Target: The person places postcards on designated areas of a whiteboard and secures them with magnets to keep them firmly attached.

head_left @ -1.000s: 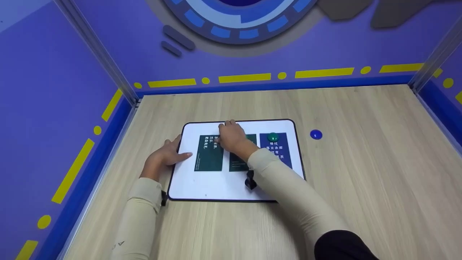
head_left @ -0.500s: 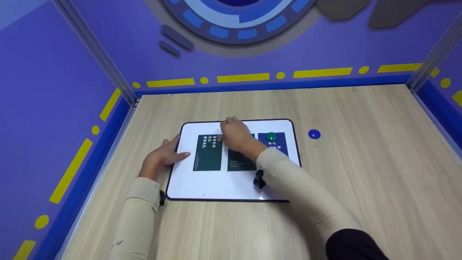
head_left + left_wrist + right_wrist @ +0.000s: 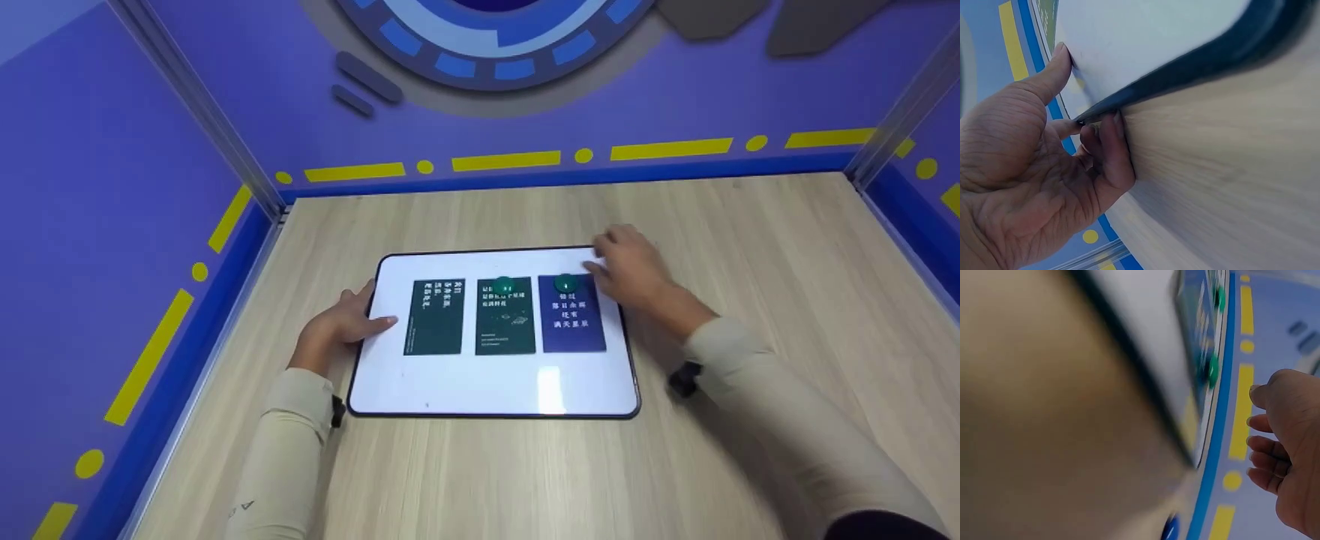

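Note:
A white magnetic board [image 3: 480,386] with a black rim lies flat on the wooden table. My left hand [image 3: 346,318] grips its left edge; in the left wrist view the thumb [image 3: 1057,70] rests on top, with fingers curled at the rim. Three cards sit on the board: a dark green card [image 3: 433,326], another green card [image 3: 506,330] and a blue card [image 3: 572,334]. Green round magnets lie on the middle card [image 3: 495,319] and the blue card. My right hand [image 3: 636,268], holding nothing, hovers by the upper right corner, fingers loosely bent. A blue magnet [image 3: 1171,527] shows in the right wrist view; the hand hides it from the head view.
Purple-blue panels with yellow marks [image 3: 506,161] stand behind and beside the table [image 3: 480,480]. Metal corner posts [image 3: 202,97] rise at the back corners. Bare wood surrounds the board.
My right hand has left the middle card and moved right, past the board's upper right corner. A green magnet now shows on the middle card. The left hand stays at the edge.

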{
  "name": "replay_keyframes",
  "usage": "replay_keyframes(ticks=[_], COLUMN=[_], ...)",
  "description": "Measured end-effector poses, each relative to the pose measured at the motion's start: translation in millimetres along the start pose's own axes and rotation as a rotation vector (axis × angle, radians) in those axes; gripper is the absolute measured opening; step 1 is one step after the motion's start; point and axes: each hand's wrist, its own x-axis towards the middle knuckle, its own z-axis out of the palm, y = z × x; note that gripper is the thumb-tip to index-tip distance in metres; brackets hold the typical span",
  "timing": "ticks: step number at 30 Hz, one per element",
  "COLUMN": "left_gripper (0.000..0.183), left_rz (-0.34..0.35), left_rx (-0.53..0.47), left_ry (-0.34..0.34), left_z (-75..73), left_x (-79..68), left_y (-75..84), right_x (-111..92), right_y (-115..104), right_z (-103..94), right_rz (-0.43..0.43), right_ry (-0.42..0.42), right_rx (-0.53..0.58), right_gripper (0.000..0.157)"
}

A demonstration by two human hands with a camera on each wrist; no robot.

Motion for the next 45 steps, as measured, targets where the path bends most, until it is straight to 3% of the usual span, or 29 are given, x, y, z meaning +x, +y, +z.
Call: replay_keyframes(ticks=[6,13,22,28,45], left_gripper=[0.105,0.105,0.105,0.105,0.104], left_rz=[0.004,-0.010,0.000,0.008,-0.007], left_rx=[-0.004,-0.012,-0.023,-0.017,-0.010], left_ry=[0.005,0.003,0.013,0.019,0.007], left_z=[1.4,0.7,1.3,1.1,-1.1], left_x=[-1.0,3.3,4.7,2.3,-4.2], left_y=[-1.4,-6.8,-8.1,-4.8,1.3], right_x=[-42.1,-71.2,-77.5,-76.2,-55.8], right_y=[58.6,90.3,93.1,90.7,91.6], right_z=[-14.4,-28.8,-29.7,-27.0,-29.2], right_rz=[0.122,0.204,0.247,0.215,0.266], right_ry=[0.018,-0.008,-0.062,-0.108,-0.306], right_rx=[0.064,0.098,0.140,0.153,0.305], right_gripper=[0.034,0.032,0.035,0.038,0.057])
